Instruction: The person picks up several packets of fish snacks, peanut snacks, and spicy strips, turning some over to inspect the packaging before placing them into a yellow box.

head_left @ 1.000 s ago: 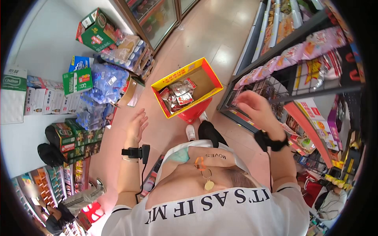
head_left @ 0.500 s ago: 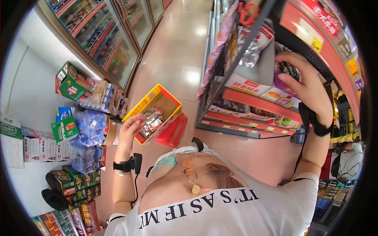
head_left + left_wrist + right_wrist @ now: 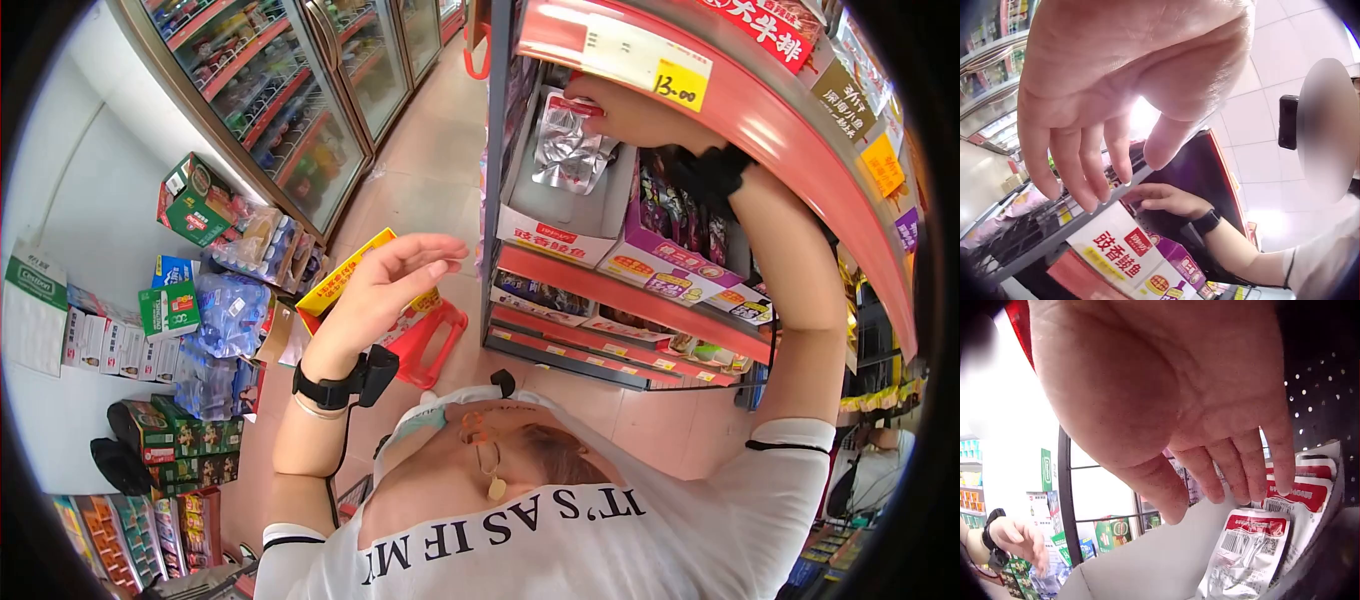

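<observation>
My right hand (image 3: 635,112) reaches into a white box (image 3: 550,238) on the shelf, beside a silver pouch with a red top (image 3: 570,150). In the right wrist view that hand (image 3: 1172,394) hangs with loosely bent fingers over several such pouches (image 3: 1250,547), its fingertips close to them; contact is hard to tell. My left hand (image 3: 375,300) is raised palm-inward in the air, fingers relaxed, holding nothing. Behind it is a yellow carton (image 3: 340,283), mostly hidden, above a red plastic object (image 3: 435,352). The left wrist view shows the left hand (image 3: 1129,75) in front of the shelf edge.
A purple box of dark packets (image 3: 665,262) stands right of the white box. A red shelf edge with a price tag (image 3: 640,55) crosses above the right forearm. Glass-door coolers (image 3: 280,110) and stacked bottle packs (image 3: 228,315) are on the left.
The view has come closer to the shelf. My right hand has moved from the purple box to the white box with the pouches. The left hand has left the yellow carton's edge and risen rightward.
</observation>
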### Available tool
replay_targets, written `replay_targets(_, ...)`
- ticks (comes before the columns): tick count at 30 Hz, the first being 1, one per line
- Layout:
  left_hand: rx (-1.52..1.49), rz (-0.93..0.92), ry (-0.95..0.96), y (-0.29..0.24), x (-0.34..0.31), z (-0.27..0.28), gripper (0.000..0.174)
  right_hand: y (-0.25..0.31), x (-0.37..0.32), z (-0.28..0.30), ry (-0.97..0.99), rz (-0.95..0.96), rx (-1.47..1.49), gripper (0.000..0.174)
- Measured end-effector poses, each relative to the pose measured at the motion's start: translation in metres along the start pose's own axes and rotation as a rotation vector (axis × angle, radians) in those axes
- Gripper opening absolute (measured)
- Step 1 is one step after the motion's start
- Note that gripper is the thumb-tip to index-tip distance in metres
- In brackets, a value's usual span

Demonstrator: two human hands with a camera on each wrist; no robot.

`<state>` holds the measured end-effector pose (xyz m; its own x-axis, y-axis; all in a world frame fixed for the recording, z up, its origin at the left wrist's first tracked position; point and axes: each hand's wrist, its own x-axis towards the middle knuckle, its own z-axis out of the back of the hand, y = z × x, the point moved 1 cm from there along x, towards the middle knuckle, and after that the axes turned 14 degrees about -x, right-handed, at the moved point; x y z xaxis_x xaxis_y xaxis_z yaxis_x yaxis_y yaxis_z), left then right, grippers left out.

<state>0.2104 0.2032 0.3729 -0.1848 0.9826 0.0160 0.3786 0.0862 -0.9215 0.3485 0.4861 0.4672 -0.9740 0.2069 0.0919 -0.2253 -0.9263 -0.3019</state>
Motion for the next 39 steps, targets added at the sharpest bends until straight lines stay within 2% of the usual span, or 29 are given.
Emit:
replay_targets(1, 0.003, -0.031, 0.035, -0.001, 0.004, -0.007, 0.029, 0.001, 0.004, 0.000, 0.014, -0.052, -0.077, 0.038)
replay_targets(12, 0.034, -0.059, 0.010, 0.012, 0.010, -0.031, 0.025, 0.003, 0.017, -0.009, 0.043, -0.139, -0.181, 0.031)
replay_targets(13, 0.034, -0.046, 0.000, 0.013, 0.009, -0.032, 0.025, 0.001, 0.018, -0.012, 0.038, -0.135, -0.182, 0.031)
replay_targets(15, 0.028, -0.039, 0.004, 0.014, 0.006, -0.031, 0.025, 0.002, 0.017, -0.012, 0.148, -0.133, -0.010, 0.028)
replay_targets(19, -0.036, -0.026, 0.016, 0.022, 0.004, -0.028, 0.027, 0.018, -0.009, 0.010, 0.080, -0.139, -0.034, 0.030)
replay_targets(21, -0.066, -0.007, 0.025, 0.026, 0.003, -0.024, 0.029, 0.022, -0.030, 0.017, -0.150, -0.173, 0.273, 0.032)
replay_targets(25, -0.112, 0.074, 0.053, 0.026, 0.001, -0.030, 0.036, 0.042, -0.078, 0.039, -0.357, -0.148, 0.469, 0.029)
replay_targets(27, -0.126, 0.083, 0.092, 0.024, -0.001, -0.034, 0.039, 0.063, -0.104, 0.052, -0.242, -0.393, 0.830, 0.028)
replay_targets(29, -0.136, 0.094, 0.130, 0.029, -0.002, -0.036, 0.042, 0.084, -0.121, 0.047, -0.476, -0.352, 1.103, 0.022)
replay_targets(31, -0.202, 0.095, 0.266, 0.038, -0.003, -0.035, 0.053, 0.109, -0.136, 0.043, -0.416, -0.461, 1.324, 0.021)
replay_targets(32, -0.256, 0.105, 0.283, 0.034, -0.007, -0.040, 0.057, 0.122, -0.138, 0.033, -0.410, -0.449, 1.392, 0.022)
replay_targets(33, -0.255, 0.105, 0.270, 0.033, -0.008, -0.042, 0.057, 0.133, -0.137, 0.019, -0.406, -0.435, 1.459, 0.022)
replay_targets(35, -0.262, -0.056, 0.260, 0.031, -0.014, -0.043, 0.056, 0.156, -0.129, -0.003, -0.367, -0.411, 1.537, 0.023)
replay_targets(37, -0.195, -0.071, 0.234, 0.035, -0.021, -0.034, 0.051, 0.171, -0.113, -0.014, -0.399, -0.421, 1.664, 0.023)
replay_targets(39, -0.578, -0.032, 0.075, 0.039, -0.030, -0.029, 0.044, 0.178, -0.099, -0.021, -0.123, -0.406, 1.851, 0.021)
